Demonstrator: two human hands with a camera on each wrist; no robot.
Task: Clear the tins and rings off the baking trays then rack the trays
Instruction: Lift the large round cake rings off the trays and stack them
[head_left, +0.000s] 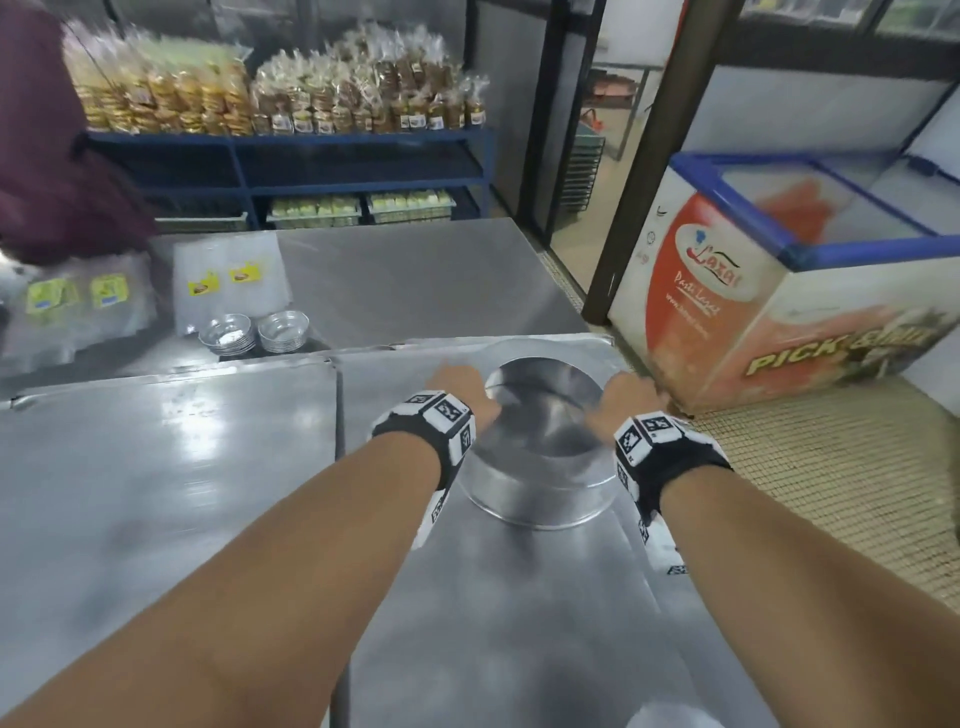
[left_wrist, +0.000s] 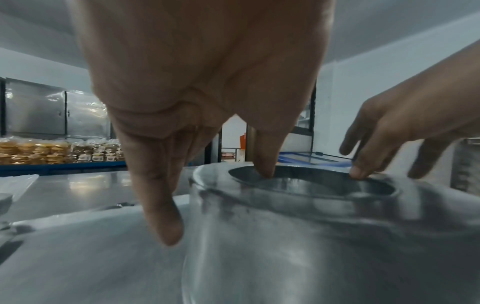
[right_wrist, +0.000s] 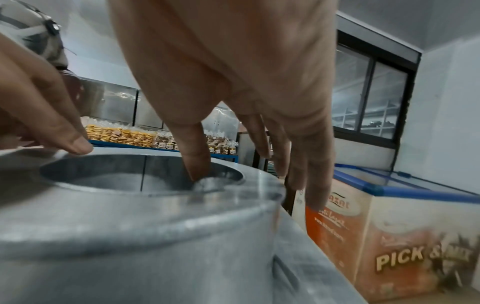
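A tall round metal tin (head_left: 540, 493) stands on a baking tray (head_left: 519, 623) at the right end of the steel table. My left hand (head_left: 462, 387) pinches its left rim, thumb inside the wall and fingers (left_wrist: 161, 205) down the outside. On the opposite rim my right hand (head_left: 631, 397) does the same, its thumb dipped inside and the fingers (right_wrist: 311, 185) outside. In the wrist views the tin (left_wrist: 285, 236) (right_wrist: 130, 246) fills the lower frame. A second tray (head_left: 156, 467) lies to the left, bare.
Two stacks of small tin bowls (head_left: 227, 332) (head_left: 283, 330) sit beyond the trays, beside plastic packets. A chest freezer (head_left: 779, 291) stands close on the right. A person in maroon (head_left: 52, 156) is at the far left. Blue shelving with packed biscuits (head_left: 291, 135) lines the back.
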